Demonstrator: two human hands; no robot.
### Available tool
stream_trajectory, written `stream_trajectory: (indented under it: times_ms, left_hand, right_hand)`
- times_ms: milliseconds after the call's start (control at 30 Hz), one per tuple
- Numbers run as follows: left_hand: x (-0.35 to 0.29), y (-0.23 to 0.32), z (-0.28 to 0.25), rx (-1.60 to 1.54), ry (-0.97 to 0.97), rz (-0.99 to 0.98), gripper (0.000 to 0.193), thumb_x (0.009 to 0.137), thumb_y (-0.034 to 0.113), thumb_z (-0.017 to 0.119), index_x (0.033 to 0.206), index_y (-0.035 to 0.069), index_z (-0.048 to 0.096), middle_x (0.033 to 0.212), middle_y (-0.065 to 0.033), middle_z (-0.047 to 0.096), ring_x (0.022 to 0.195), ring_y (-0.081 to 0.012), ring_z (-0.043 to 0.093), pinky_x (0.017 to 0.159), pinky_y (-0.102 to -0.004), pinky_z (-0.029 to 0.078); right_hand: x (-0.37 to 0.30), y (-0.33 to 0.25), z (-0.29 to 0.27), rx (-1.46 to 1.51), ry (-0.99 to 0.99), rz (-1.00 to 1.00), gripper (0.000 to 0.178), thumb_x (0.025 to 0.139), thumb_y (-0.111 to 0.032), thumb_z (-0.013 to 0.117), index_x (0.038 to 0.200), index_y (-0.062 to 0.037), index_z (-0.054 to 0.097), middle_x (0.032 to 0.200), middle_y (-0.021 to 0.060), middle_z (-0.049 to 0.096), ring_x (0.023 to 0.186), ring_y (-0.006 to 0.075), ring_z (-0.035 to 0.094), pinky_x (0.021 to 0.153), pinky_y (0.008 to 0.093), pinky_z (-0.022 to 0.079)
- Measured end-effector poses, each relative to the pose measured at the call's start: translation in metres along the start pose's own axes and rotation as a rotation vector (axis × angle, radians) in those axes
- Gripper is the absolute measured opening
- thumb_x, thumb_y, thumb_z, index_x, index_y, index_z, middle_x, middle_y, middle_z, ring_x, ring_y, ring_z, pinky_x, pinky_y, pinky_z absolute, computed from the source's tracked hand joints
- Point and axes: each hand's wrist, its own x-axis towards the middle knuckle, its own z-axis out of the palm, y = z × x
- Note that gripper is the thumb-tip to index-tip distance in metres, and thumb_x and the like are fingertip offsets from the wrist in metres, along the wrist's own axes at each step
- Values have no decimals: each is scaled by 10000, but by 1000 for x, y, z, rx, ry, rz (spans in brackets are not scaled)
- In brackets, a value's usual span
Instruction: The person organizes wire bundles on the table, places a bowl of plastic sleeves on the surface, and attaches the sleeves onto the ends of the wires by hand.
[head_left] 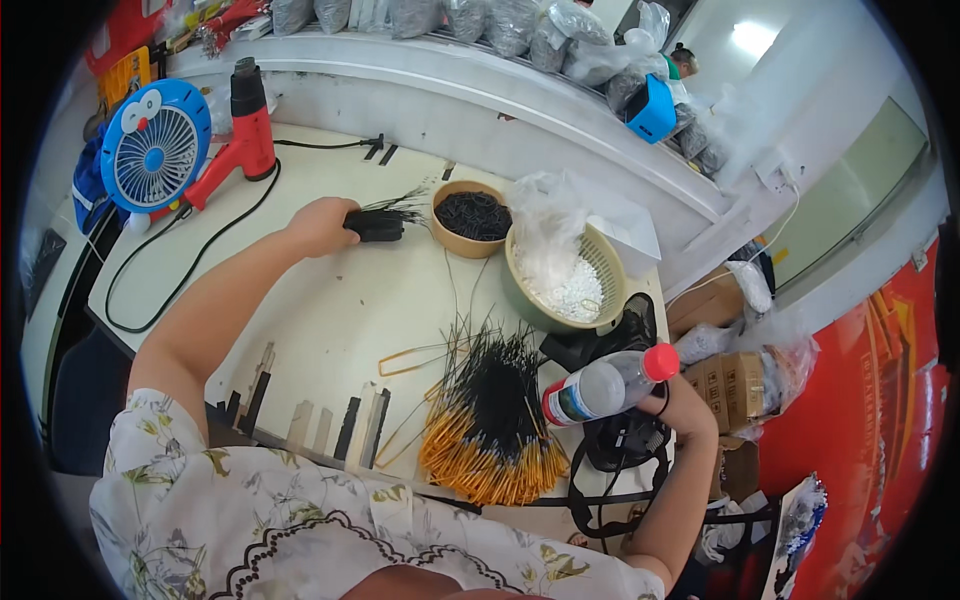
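At the far left of the table, my left hand [322,228] is closed on a bundle of thin black strands [385,215] whose loose ends fan out to the right. A dark block-like piece sits at the lower side of that bundle; I cannot tell if it is a separate thing. My right hand [682,405] is at the table's right side, next to a clear bottle [600,388] with a red cap and a black bag [620,438]. The bottle hides its fingers. Before me lies a heap of black wires with orange looped ends [495,420].
Behind the heap stand a round tan bowl of black pieces [440,238] and a green basket [520,300] with white pieces and a plastic bag. A blue fan [155,158] and a red heat gun [250,140] stand at the far left, a black cord [210,240] trailing from them.
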Motion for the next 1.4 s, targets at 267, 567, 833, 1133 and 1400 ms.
stream_trajectory:
  times_ms: [267,567,833,1133,1400]
  left_hand:
    - [-4,9,6,42,7,1,428,758,148,692,1158,52,573,1012,-162,649,947,-325,605,820,-393,473]
    - [-13,18,0,-182,201,47,326,809,144,644,1117,44,614,956,-170,655,883,-319,617,770,-382,473]
    - [-13,119,30,-411,134,403,355,824,147,640,1168,76,594,950,-156,657,853,-305,625,752,-376,478]
    - [-32,119,5,-758,56,122,253,884,184,610,1063,6,598,769,-56,614,599,-111,539,574,-273,472]
    - [-25,140,25,-601,114,391,296,862,121,637,1120,-14,583,978,-123,669,885,-170,627,814,-289,477]
  right_hand:
    - [60,60,2,21,361,-71,577,743,-179,702,1224,24,457,1074,251,614,1016,337,598,888,380,449]
    - [55,4,-30,20,192,122,867,781,-134,722,1468,-53,199,1331,212,474,1228,255,469,1025,337,358]
    - [52,0,-15,-25,130,-14,898,735,-30,683,1464,-27,158,1424,210,370,1317,272,370,1089,322,278]
    - [32,-53,-46,242,-70,416,1126,613,-176,843,1474,-19,136,1400,162,417,1292,210,397,1068,302,298]
    - [49,7,-16,86,60,136,944,530,-22,733,1385,-35,332,1113,210,615,1081,338,579,908,360,455]
